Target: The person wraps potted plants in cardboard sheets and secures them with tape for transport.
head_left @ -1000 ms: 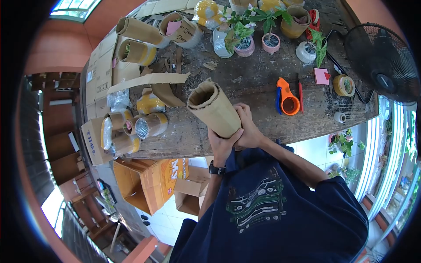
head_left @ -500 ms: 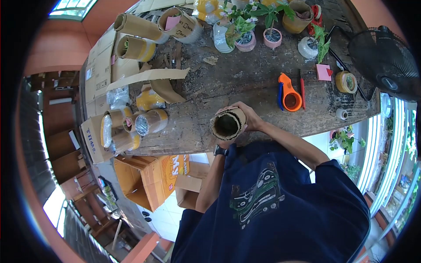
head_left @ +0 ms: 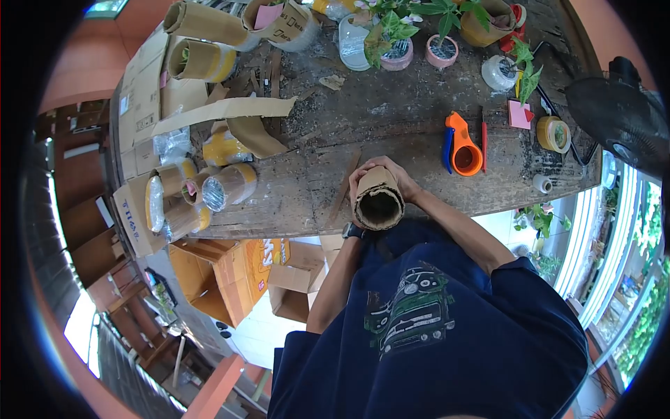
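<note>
Near the table's front edge I hold a rolled cardboard tube [head_left: 377, 183], its ragged open end tilted up toward me and its inside dark. My left hand [head_left: 354, 184], with a watch at the wrist, is wrapped round the tube's left side. Round the far right side curl the fingers of my right hand [head_left: 401, 179]. To the right lie an orange and blue tape dispenser [head_left: 463, 150] and a red pen-like stick [head_left: 484, 143]. A thin brown strip [head_left: 347, 185] rests on the wood just left of my hands.
Wrapped cardboard tubes [head_left: 229, 187] and bent cardboard strips [head_left: 237, 108] cover the table's left side. Potted plants [head_left: 441, 52] line the back. A black fan [head_left: 618, 119], pink sticky notes [head_left: 518, 114] and a tape roll [head_left: 553, 133] stand right. Cardboard boxes [head_left: 262, 265] sit below the edge.
The tube has shifted right and tipped so more of its outer wall shows, both hands still round it. A thin brown strip now shows on the table beside my left hand. The view has shifted slightly.
</note>
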`<state>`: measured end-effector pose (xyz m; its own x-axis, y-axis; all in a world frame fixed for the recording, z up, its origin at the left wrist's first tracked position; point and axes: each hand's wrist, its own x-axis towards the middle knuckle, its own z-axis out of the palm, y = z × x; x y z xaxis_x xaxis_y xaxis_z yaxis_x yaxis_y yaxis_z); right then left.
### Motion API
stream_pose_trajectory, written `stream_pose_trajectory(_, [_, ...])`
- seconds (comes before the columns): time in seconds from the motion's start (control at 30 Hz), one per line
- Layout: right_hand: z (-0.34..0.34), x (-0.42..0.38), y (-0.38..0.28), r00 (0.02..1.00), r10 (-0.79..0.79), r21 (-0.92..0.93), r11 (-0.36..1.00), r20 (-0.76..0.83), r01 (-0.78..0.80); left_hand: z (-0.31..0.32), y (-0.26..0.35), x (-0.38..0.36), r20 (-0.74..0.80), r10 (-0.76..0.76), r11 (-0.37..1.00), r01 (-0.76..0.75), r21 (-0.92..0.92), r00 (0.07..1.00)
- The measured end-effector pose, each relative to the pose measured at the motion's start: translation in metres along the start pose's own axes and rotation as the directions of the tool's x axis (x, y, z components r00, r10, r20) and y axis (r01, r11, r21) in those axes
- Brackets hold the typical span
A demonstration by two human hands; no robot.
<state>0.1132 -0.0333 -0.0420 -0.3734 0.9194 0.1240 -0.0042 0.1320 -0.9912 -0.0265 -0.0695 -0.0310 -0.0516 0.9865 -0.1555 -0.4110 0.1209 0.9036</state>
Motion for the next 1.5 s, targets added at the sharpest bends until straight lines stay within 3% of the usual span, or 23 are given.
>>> stream_pose_trajectory(0.1, [0.001,0.0,0.006,1.0,-0.007,0.057,0.998,-0.016,0.008,-0.003,-0.005,0.004,-0.037,-0.075,0.993,0.072,-0.093,0.996])
stream_pose_trajectory(0.2, [0.001,0.003,-0.005,0.999,0.023,0.164,0.986,-0.03,-0.018,-0.008,0.0,0.004,0.093,0.048,0.987,-0.062,0.15,0.994])
stream_pose_trajectory(0.23, [0.0,0.003,-0.009,0.999,0.001,0.055,0.999,-0.032,0.001,-0.007,0.009,0.004,0.159,0.088,0.954,-0.129,0.272,0.983])
stream_pose_trajectory(0.3, [-0.004,0.002,-0.017,0.999,-0.041,-0.158,0.987,-0.029,0.036,-0.017,0.043,0.008,0.29,-0.129,0.941,0.025,0.337,0.948])
stream_pose_trajectory(0.33, [-0.005,0.002,-0.02,0.995,-0.099,-0.148,0.984,-0.001,0.098,-0.025,0.062,0.01,0.344,-0.242,0.92,0.101,0.379,0.907])
stream_pose_trajectory(0.4, [-0.009,0.005,-0.031,0.975,-0.214,-0.122,0.968,0.051,0.219,-0.052,0.076,0.018,0.418,-0.445,0.892,0.436,0.123,0.792])
stream_pose_trajectory(0.47, [-0.012,0.002,-0.06,0.967,-0.215,-0.052,0.973,0.134,0.223,-0.043,0.112,0.023,0.38,-0.536,0.787,0.609,-0.1,0.754])
stream_pose_trajectory(0.5, [-0.01,0.0,-0.064,0.957,-0.232,-0.047,0.969,0.175,0.243,-0.031,0.123,0.025,0.323,-0.58,0.774,0.63,-0.069,0.748])
stream_pose_trajectory(0.6, [0.0,-0.009,-0.073,0.944,-0.22,-0.067,0.968,0.245,0.242,-0.029,0.086,0.029,0.212,-0.773,0.63,0.763,0.147,0.598])
stream_pose_trajectory(0.63, [0.003,-0.013,-0.073,0.942,-0.209,-0.079,0.968,0.262,0.237,-0.001,0.101,0.022,0.104,-0.691,0.718,0.662,0.214,0.715])
stream_pose_trajectory(0.73, [0.006,-0.028,-0.071,0.962,-0.11,-0.111,0.984,0.249,0.141,0.001,0.084,0.011,0.088,-0.584,0.784,0.533,0.317,0.807])
stream_pose_trajectory(0.77, [0.007,-0.033,-0.069,0.966,-0.102,-0.085,0.988,0.24,0.125,0.002,0.083,0.004,0.028,-0.588,0.762,0.542,0.355,0.808])
stream_pose_trajectory(0.83, [0.007,-0.033,-0.075,0.969,-0.092,-0.036,0.994,0.228,0.103,-0.004,0.079,0.003,0.083,-0.59,0.77,0.53,0.355,0.803])
stream_pose_trajectory(0.93, [0.004,-0.03,-0.08,0.976,-0.097,-0.211,0.967,0.196,0.139,-0.007,0.083,0.001,0.056,-0.611,0.741,0.545,0.392,0.79])
stream_pose_trajectory(1.03, [0.006,-0.028,-0.083,0.964,-0.061,-0.182,0.977,0.26,0.111,-0.01,0.082,-0.002,0.028,-0.591,0.727,0.518,0.451,0.806])
stream_pose_trajectory(1.13, [0.005,-0.023,-0.084,0.943,-0.193,-0.223,0.94,0.271,0.256,-0.012,0.082,-0.006,0.026,-0.551,0.737,0.471,0.485,0.834])
stream_pose_trajectory(1.23, [0.01,-0.02,-0.084,0.947,-0.206,-0.064,0.972,0.245,0.228,-0.009,0.088,-0.011,-0.01,-0.539,0.743,0.481,0.466,0.842])
stream_pose_trajectory(1.37, [0.007,-0.025,-0.084,0.94,-0.17,-0.23,0.942,0.296,0.243,0.0,0.095,-0.009,-0.033,-0.6,0.726,0.562,0.395,0.799])
stream_pose_trajectory(1.47, [0.003,-0.027,-0.089,0.938,-0.207,-0.239,0.931,0.277,0.276,-0.003,0.085,-0.001,0.191,-0.489,0.797,0.347,0.494,0.851])
stream_pose_trajectory(1.5, [0.003,-0.028,-0.089,0.941,-0.228,-0.206,0.937,0.25,0.281,-0.001,0.086,0.0,0.173,-0.532,0.791,0.414,0.45,0.829])
